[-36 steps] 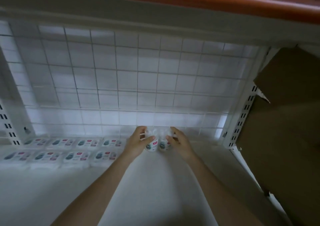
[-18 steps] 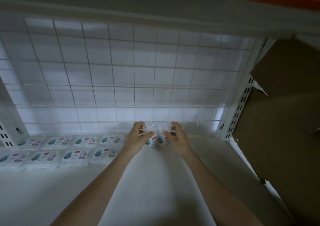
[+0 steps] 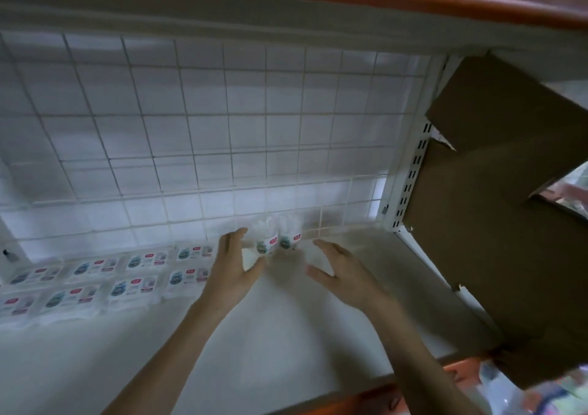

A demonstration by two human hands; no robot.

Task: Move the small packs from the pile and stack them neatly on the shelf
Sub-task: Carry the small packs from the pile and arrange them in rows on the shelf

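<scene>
— Both hands have let go: the left hand still touches the left of two upright packs with straight fingers, and the right hand has drawn back, open.

— Where are the packs?

— At the shelf's back edge, against the wire grid, just right of the flat rows. They look placed.

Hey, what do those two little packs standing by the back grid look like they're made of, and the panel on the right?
The two small packs look like clear, glossy plastic film with printed labels; the tops are see-through and crinkled. The back grid seems white-coated wire. The panel on the right looks like plain brown cardboard: matte, with torn, ragged edges.
</scene>
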